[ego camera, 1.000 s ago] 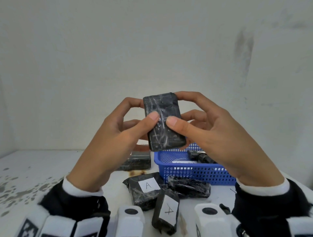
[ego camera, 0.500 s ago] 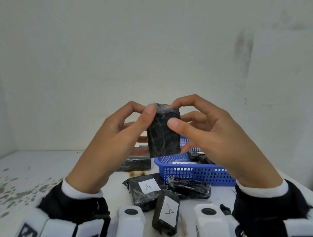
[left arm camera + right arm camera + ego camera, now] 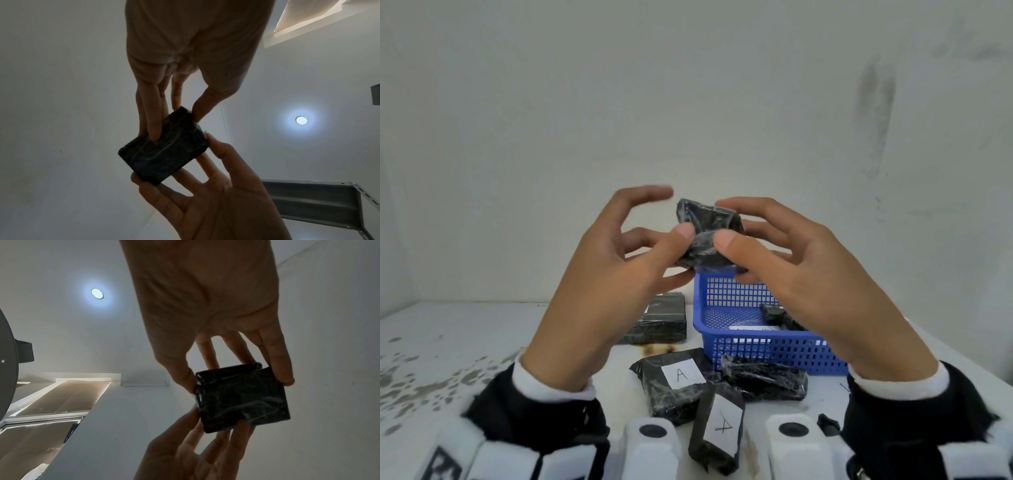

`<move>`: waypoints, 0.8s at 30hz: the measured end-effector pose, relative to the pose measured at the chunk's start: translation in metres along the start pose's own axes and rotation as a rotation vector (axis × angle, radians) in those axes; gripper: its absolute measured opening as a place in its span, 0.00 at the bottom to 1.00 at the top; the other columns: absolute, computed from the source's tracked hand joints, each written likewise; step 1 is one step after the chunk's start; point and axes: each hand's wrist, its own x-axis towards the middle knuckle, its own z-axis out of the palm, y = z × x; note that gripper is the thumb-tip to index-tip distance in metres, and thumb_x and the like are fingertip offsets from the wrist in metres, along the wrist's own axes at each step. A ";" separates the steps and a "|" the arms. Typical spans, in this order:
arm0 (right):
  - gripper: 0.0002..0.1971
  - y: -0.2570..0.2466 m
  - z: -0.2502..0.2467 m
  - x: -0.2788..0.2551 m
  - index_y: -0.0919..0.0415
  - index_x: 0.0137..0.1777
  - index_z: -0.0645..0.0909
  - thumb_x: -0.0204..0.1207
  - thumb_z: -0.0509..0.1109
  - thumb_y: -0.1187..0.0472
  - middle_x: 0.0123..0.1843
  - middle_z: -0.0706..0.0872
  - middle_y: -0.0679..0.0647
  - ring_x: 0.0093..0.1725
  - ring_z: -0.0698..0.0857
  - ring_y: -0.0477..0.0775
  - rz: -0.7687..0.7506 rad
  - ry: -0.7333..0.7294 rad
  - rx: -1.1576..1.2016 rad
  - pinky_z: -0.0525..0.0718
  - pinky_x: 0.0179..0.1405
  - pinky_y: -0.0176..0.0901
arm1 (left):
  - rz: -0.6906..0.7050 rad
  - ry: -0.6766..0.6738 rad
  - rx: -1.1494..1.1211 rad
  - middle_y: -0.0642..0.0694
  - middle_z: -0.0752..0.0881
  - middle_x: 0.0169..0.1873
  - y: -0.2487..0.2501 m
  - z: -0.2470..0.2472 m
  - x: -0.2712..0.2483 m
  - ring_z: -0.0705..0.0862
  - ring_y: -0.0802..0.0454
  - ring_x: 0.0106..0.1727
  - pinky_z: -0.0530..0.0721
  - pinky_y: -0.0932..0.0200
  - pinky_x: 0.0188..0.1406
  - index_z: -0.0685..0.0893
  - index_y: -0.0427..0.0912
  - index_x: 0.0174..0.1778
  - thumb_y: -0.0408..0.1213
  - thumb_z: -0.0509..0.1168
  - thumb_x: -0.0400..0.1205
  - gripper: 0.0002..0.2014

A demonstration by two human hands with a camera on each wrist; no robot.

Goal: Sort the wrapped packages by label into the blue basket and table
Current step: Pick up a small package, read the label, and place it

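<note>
Both hands meet at the centre of the head view, raised above the surface, and share one black wrapped package [image 3: 707,236]. On the left hand [image 3: 602,291] the thumb presses the near face of that package, with other fingers behind it, while the index finger is lifted clear and blurred. On the right hand [image 3: 815,274] the thumb pinches the near face too, and its fingers curl over the top and far side. No label shows on the held package in any view; in the left wrist view [image 3: 162,154] and the right wrist view [image 3: 242,397] it appears as a dark block against a pale ceiling.

Lowest in the frame, nearest the viewer, a black package with an A label [image 3: 719,428] lies on the white surface [image 3: 465,342]. Just above it a second package marked A [image 3: 674,380] lies touching an unlabelled-side black package [image 3: 763,380] to its right. Beyond these, right of centre, stands the blue basket [image 3: 756,346], which holds a dark package [image 3: 780,317] and something with a white label whose writing cannot be read. Left of the basket, another black package [image 3: 657,320] lies flat.
</note>
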 end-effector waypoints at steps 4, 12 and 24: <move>0.16 -0.003 0.000 -0.001 0.33 0.56 0.84 0.67 0.75 0.41 0.59 0.89 0.40 0.48 0.92 0.40 -0.010 -0.026 0.019 0.88 0.59 0.44 | 0.062 -0.011 0.026 0.37 0.91 0.39 0.004 0.000 -0.002 0.92 0.47 0.43 0.91 0.51 0.47 0.88 0.53 0.56 0.45 0.70 0.70 0.18; 0.14 0.002 0.001 0.001 0.35 0.55 0.85 0.68 0.75 0.42 0.54 0.92 0.40 0.48 0.93 0.45 -0.031 -0.012 0.025 0.89 0.55 0.42 | 0.077 0.016 0.045 0.42 0.90 0.32 0.000 0.002 -0.001 0.92 0.48 0.38 0.92 0.49 0.42 0.85 0.47 0.48 0.41 0.72 0.72 0.10; 0.23 0.001 -0.006 -0.002 0.33 0.63 0.82 0.75 0.80 0.60 0.62 0.89 0.41 0.50 0.91 0.58 -0.097 -0.092 0.071 0.89 0.59 0.57 | -0.091 -0.008 -0.021 0.39 0.92 0.43 -0.003 0.002 0.003 0.92 0.43 0.44 0.92 0.49 0.45 0.84 0.41 0.57 0.42 0.65 0.81 0.12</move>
